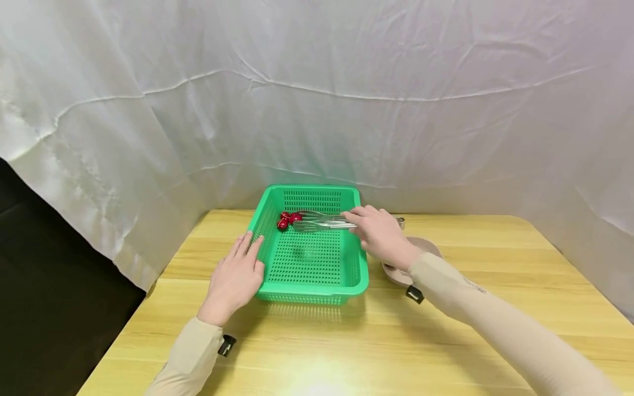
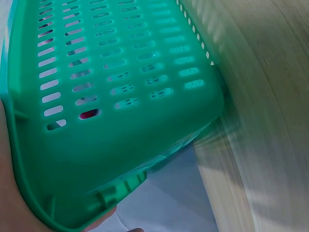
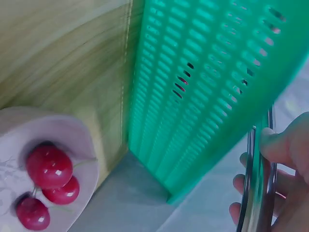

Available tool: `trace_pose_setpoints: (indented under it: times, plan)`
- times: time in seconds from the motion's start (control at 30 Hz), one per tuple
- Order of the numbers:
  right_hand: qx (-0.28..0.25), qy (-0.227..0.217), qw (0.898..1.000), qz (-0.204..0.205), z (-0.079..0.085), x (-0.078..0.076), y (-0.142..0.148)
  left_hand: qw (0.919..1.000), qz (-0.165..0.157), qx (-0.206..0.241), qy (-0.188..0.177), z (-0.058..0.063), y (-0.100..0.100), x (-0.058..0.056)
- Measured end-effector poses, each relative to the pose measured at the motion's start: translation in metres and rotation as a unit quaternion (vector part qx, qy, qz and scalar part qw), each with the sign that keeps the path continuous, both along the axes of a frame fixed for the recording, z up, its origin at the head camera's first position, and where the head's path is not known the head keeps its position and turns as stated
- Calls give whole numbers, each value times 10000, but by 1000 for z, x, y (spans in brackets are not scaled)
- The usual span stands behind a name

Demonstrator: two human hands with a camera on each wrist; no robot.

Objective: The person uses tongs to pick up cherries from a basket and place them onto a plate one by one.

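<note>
The left hand (image 1: 235,278) rests on the left rim of a green basket (image 1: 312,289), fingers extended, grasping nothing. Inside lie red cherries (image 1: 283,224), just beside the tips of metal tongs (image 1: 324,225). The right hand (image 1: 378,234) grips these above the right rim. Rightmost, a plate (image 1: 396,276) holds 3 more cherries (image 3: 49,166).

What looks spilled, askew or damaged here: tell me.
Nothing stands out. The green basket sits upright on the table, its red cherries lie together inside, other cherries rest in the dish beside it, and the right hand holds the metal tongs over the basket's rim. No spill or damage shows.
</note>
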State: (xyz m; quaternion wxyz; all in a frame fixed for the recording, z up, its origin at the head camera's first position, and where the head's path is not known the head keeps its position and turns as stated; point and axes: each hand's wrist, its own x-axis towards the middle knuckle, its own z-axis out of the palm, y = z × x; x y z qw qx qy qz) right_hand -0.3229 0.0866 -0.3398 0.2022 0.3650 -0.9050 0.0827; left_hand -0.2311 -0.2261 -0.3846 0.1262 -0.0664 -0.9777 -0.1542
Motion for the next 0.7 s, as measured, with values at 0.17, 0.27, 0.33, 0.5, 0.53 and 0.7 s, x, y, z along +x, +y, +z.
trace_pose_setpoints:
  times: [0.17, 0.27, 0.33, 0.5, 0.53, 0.7]
  plan:
    - [-340, 87, 9994, 51, 6, 13, 15, 10000, 10, -9, -69, 0, -3, 1]
    - [-440, 195, 9988, 51, 10, 19, 25, 10000, 14, -17, -81, 0, -4, 1]
    - [-505, 271, 9984, -5, 11, 22, 32, 10000, 13, -11, -82, 0, -4, 1]
    - [-673, 432, 9966, -179, 11, 28, 56, 10000, -23, -64, -57, 0, -5, 1]
    - [-707, 450, 9963, -204, 10, 30, 61, 10000, -36, -76, -51, -1, -6, 1]
    - [-716, 571, 9952, -335, 7, 37, 87, 9999, -76, -94, -49, -1, -8, 0]
